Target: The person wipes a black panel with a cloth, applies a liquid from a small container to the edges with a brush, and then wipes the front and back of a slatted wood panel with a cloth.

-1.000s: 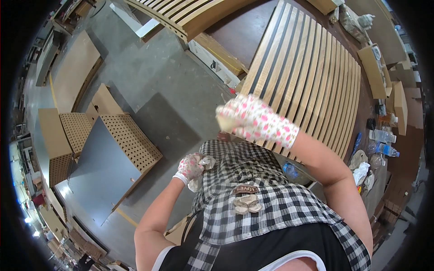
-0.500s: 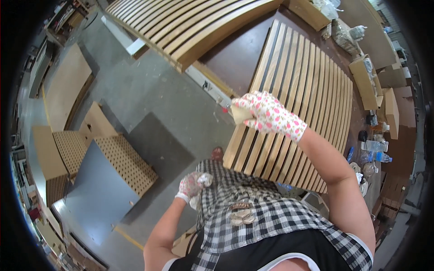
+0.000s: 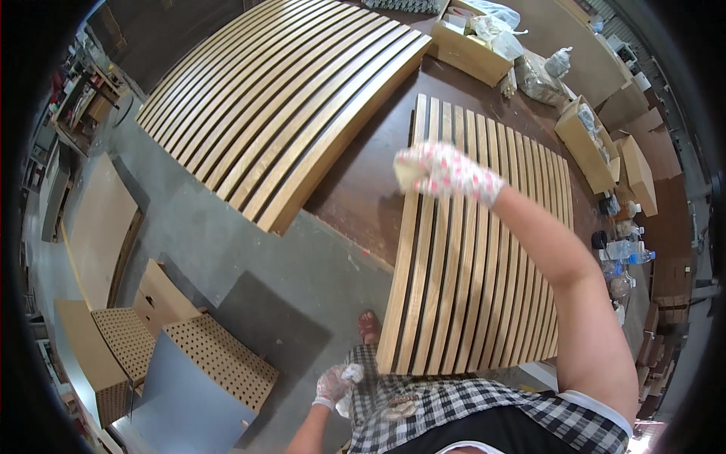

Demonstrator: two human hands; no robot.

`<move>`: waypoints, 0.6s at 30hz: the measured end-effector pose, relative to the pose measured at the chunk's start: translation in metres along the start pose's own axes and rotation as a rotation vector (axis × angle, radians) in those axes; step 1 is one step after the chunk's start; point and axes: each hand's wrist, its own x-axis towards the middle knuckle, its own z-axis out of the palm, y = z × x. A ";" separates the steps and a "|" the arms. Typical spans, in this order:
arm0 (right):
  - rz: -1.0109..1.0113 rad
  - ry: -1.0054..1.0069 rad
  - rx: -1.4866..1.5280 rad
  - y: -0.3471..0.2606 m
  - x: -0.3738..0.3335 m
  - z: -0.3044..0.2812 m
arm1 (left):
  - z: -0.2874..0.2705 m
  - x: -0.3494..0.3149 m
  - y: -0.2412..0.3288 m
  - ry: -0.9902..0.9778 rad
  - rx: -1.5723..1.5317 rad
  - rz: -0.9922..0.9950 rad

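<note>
Free tabletop (image 3: 363,185) between two slatted panels (image 3: 480,250), open box (image 3: 470,59) beyond.

The floor (image 3: 193,204) is grey, with a yellow line (image 3: 73,261) at the left and a dark shadow (image 3: 276,325) lying on it. A dark brown bench (image 3: 363,174) extends toward the upper right. At the upper left stands a cluttered rack (image 3: 94,102); a bright glow (image 3: 643,437) shows at the lower right.

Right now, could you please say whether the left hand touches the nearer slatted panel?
No, the left hand, holding crumpled white material, is apart from the panel.
</note>
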 end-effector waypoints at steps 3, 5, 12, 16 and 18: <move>0.285 0.100 -0.012 0.087 0.035 -0.032 | -0.008 -0.005 0.007 -0.052 -0.012 -0.079; 0.458 0.165 -0.344 0.120 0.068 -0.047 | -0.014 -0.012 0.008 -0.081 -0.016 -0.064; 0.483 0.240 -0.223 0.094 0.073 -0.030 | -0.004 -0.016 -0.041 0.186 -0.272 -0.051; 0.830 0.342 1.430 0.013 0.001 0.031 | -0.049 0.013 -0.026 0.542 -0.553 0.111; 0.539 0.208 1.155 -0.062 -0.047 0.054 | -0.087 0.024 -0.001 0.673 -0.627 0.239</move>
